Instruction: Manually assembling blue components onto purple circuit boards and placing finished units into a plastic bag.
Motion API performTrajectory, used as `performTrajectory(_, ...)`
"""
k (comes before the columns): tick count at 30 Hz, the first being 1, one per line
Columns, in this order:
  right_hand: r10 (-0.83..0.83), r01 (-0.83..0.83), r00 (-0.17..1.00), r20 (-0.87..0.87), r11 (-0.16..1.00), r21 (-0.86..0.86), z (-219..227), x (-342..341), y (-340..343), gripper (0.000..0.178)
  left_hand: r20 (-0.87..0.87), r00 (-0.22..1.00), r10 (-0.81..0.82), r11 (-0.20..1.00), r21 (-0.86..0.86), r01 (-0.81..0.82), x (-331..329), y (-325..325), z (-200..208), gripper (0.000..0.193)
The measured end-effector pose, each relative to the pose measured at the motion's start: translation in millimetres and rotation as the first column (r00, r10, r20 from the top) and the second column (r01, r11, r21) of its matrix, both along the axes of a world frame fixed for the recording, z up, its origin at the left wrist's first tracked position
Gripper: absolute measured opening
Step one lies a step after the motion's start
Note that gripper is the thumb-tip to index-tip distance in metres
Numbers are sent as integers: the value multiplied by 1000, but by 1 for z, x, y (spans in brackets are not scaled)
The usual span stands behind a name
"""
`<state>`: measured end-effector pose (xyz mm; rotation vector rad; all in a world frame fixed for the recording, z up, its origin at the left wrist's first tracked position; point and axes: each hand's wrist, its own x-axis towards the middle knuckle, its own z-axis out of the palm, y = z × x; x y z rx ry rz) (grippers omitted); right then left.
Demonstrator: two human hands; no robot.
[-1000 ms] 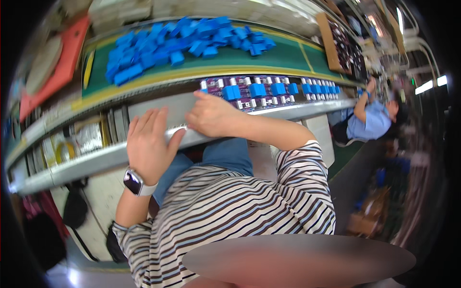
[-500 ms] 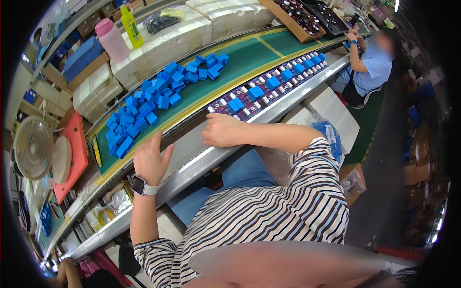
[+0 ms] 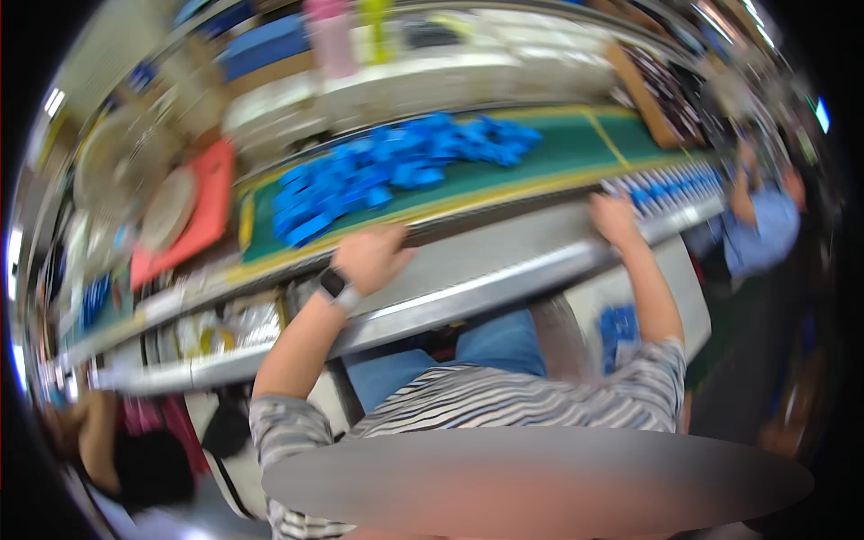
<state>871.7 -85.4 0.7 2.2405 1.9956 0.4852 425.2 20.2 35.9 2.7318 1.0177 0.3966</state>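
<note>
The picture is smeared by motion. My left hand (image 3: 373, 258), with a smartwatch (image 3: 336, 286) on its wrist, is over the near side of the conveyor, close to a heap of blue block-shaped parts (image 3: 387, 166). Its thumb stands apart from the fingers, and nothing shows in it. Far to the right, my outstretched right hand (image 3: 616, 218) is at the near end of a row of circuit boards (image 3: 675, 189) carrying blue and white parts. The fingers there are too blurred to read, and I cannot tell whether they grip the boards.
A metal rail (image 3: 477, 286) edges the line before me. Behind the green belt (image 3: 576, 144) stand white foam blocks (image 3: 486, 85), a pink bottle (image 3: 331, 40) and an open carton (image 3: 643, 94). A fan (image 3: 117, 162) is at left. A co-worker (image 3: 760, 234) sits at right.
My right arm has stretched out to the right, and the boards have slid along the line toward the co-worker. My head view has turned, shifting the scene. The heap still lies on the belt.
</note>
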Motion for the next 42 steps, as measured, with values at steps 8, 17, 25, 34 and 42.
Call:
performTrajectory(8, 344, -367, 797, -496, 929, 54, 41, -137, 1, 28, 122, 974, -192, 980, -24, 196, 17, -6, -31, 31)
performTrajectory(17, 586, -727, 430, -687, 676, 122, 22, -268, 54, 56, 221, 935, -278, 949, -87, 303, 8, -16, -47, 31)
performTrajectory(25, 233, -764, 277, -932, 642, -66, 14, -261, 63, 41, 158, 939, -305, 912, -235, 336, 6, -25, -48, 33)
performTrajectory(34, 272, -762, 261, -926, 647, -25, 13, -258, 64, 38, 196, 933, -303, 919, -197, 340, 4, -23, -49, 36)
performTrajectory(42, 246, -763, 256, -935, 645, -39, 15, -259, 65, 39, 201, 931, -305, 917, -203, 344, 5, -23, -52, 36)
